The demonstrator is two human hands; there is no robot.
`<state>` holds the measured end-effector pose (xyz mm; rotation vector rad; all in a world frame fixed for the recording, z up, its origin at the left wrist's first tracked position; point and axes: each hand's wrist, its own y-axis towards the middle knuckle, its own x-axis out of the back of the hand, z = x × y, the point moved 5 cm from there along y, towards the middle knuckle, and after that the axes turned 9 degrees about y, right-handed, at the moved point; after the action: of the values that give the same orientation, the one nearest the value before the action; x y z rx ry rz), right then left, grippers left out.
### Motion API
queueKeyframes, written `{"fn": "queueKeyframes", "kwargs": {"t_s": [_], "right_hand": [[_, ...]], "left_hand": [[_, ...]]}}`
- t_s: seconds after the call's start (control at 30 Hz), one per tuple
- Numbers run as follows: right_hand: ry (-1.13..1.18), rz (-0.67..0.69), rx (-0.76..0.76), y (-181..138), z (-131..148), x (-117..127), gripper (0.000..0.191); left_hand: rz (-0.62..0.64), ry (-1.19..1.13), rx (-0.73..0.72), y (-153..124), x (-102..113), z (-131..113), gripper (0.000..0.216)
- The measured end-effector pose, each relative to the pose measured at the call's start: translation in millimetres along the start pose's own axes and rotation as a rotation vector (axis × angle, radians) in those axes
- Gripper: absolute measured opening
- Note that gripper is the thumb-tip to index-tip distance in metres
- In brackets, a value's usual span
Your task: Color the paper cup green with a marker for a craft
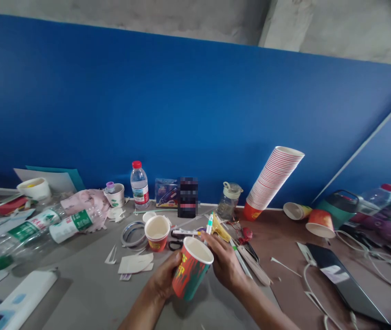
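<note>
My left hand (165,278) is wrapped round a paper cup (192,270), which tilts toward me above the grey table. The cup is red with yellow lettering, and a dark green area with ragged edges covers its right and lower side. Close to the cup's right side, my right hand (223,259) has its fingers closed on a white marker (209,224) with a green band. That marker's upper end shows above the fingers; its lower end is hidden. Just behind lie a second white marker (186,233) and black-handled scissors (175,245).
Stacked paper cups (273,183) lean against the blue partition. A water bottle (139,185), a phone (187,198) and a glass jar (229,201) stand at the back. Tape rolls (133,234) and two nested cups (157,233) sit left; a power bank-like black slab (344,279) with cables lies right.
</note>
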<state>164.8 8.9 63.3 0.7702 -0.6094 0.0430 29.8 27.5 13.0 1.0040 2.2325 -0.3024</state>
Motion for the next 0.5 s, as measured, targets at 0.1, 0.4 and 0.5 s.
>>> {"fn": "queueKeyframes", "kwargs": {"t_s": [0.1, 0.4, 0.5], "right_hand": [[-0.003, 0.124, -0.097, 11, -6, 1, 0.04], [0.245, -0.486, -0.318, 16, -36, 18, 0.011], [0.457, -0.598, -0.285, 15, -28, 11, 0.012]], "left_hand": [[-0.006, -0.004, 0.002, 0, 3, 2, 0.05], [-0.052, -0.038, 0.008, 3, 10, 8, 0.045], [-0.159, -0.006, -0.027, 3, 8, 3, 0.042]]}}
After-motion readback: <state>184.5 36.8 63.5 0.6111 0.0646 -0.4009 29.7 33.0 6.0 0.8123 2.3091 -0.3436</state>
